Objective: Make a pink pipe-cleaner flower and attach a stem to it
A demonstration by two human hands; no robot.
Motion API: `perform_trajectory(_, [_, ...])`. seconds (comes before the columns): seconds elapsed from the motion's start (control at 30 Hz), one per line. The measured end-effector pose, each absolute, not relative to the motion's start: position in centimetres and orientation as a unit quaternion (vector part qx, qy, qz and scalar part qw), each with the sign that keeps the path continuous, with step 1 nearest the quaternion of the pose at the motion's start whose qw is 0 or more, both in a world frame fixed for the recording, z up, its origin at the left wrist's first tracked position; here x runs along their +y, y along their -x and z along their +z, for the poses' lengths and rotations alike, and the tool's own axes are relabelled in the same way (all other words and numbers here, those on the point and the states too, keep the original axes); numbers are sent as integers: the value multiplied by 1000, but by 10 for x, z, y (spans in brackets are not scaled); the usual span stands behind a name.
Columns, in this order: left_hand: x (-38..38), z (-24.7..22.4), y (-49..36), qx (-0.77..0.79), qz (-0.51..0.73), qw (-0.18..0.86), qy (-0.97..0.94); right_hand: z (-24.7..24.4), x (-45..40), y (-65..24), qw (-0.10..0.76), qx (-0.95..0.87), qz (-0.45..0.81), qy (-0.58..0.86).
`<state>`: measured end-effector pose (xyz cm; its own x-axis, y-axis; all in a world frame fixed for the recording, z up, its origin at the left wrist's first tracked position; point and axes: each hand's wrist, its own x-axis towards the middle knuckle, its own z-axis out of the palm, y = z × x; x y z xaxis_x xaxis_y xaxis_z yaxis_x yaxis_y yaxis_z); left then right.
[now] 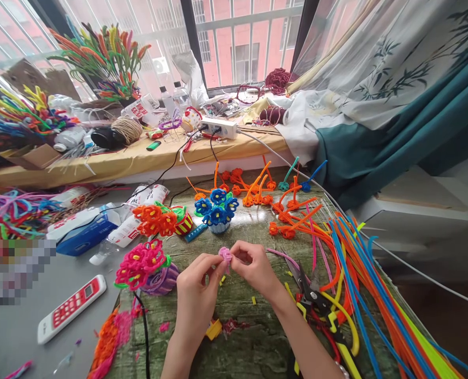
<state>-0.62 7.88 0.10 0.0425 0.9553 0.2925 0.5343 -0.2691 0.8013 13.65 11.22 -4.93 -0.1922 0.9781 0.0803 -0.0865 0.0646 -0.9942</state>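
Between my two hands, over the middle of the green wooden table (257,326), is a small pink pipe-cleaner flower (225,255). My left hand (200,281) pinches it from the left with thumb and forefinger. From the right, my right hand (255,267) grips its other side, fingers curled in. A pink pipe cleaner (283,258) lies just right of my right hand. Beyond my hands stands a pot of blue pipe-cleaner flowers (217,208). Pots of magenta flowers (142,263) and orange flowers (155,218) sit to the left, the orange one tipped over.
Pliers (312,297) and bundled long pipe cleaners (379,295) lie at the right. Several orange flower stems (289,210) are spread at the back. A white and red calculator-like phone (71,309) lies left. A black cable (145,331) crosses the table; a power strip (220,128) sits on the sill.
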Motion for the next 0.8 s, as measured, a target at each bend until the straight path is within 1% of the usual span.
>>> perform_trajectory(0.23, [79, -1, 6, 545, 392, 227, -706, -48, 112, -137, 479, -557, 525, 431])
perform_trajectory(0.47, [78, -1, 10, 568, 388, 216, -693, -47, 112, -138, 483, -548, 526, 436])
perform_trajectory(0.63, [77, 1, 14, 579, 395, 190, -687, -51, 113, -139, 489, -512, 575, 410])
perform_trajectory(0.8, [74, -3, 11, 548, 384, 122, -733, -56, 114, -140, 473, -487, 635, 368])
